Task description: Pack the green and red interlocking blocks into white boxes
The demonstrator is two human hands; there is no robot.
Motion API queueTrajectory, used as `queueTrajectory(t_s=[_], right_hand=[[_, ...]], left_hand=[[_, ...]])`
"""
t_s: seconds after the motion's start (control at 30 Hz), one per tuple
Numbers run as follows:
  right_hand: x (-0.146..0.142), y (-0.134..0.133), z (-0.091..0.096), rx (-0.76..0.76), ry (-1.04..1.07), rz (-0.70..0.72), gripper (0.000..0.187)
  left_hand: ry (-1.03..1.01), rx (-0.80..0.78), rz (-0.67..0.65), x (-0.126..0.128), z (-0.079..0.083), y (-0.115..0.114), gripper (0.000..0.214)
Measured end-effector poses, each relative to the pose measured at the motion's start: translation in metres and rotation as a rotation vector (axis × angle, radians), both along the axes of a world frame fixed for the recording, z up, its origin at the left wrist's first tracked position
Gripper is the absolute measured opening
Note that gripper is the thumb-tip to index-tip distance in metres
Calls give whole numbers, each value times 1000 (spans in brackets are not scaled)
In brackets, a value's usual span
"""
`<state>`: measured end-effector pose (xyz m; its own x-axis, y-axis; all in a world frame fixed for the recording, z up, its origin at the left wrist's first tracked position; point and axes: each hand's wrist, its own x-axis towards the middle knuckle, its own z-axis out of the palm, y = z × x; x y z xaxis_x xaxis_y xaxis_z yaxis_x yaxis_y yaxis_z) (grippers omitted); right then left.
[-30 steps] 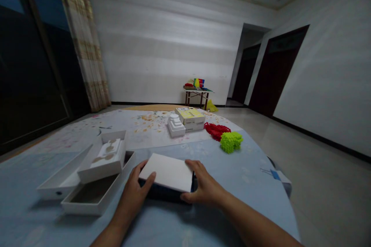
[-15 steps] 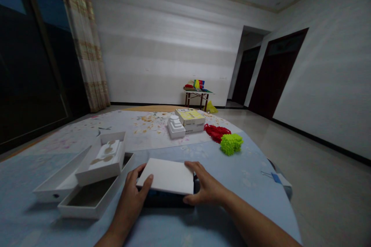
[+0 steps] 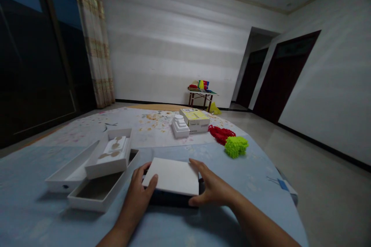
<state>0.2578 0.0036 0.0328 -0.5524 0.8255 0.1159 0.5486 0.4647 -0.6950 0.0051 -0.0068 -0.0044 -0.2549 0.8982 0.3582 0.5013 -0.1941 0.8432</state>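
Observation:
A flat white rectangular panel is between my hands near the front of the table, lying over a dark box-like item whose shape is mostly hidden. My left hand grips the panel's left side, thumb on top and fingers beyond the edge. At the right end, my right hand is curled round it, thumb at the near corner and fingers at the far corner. To the left stand open white boxes: a tray with a white insert rests tilted across a white box with a grey inside and another white box part.
A stepped white block stands beside a yellow and white carton farther back. Red netting-like material and a bumpy lime-green bundle lie at the right. A blue clip sits at the table's right edge.
The camera view has turned slightly left, so everything appears shifted to the right. Both hands keep the same hold on the white panel.

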Motion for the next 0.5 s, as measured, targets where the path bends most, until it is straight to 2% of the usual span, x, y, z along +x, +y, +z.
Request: queueTrajectory(t_s=[0.13,0.33,0.5], right_hand=[[-3,-1,5,15,-74,18,104],[-4,-2,2,42,-157,49,75],[-4,-3,-2,80,-157,37,74]], left_hand=[[-12,-15,6,2,3,-2,47],[-54,-11,-19,2,-2,-1,48],[-50,-22,-38,1,1,-1,46]])
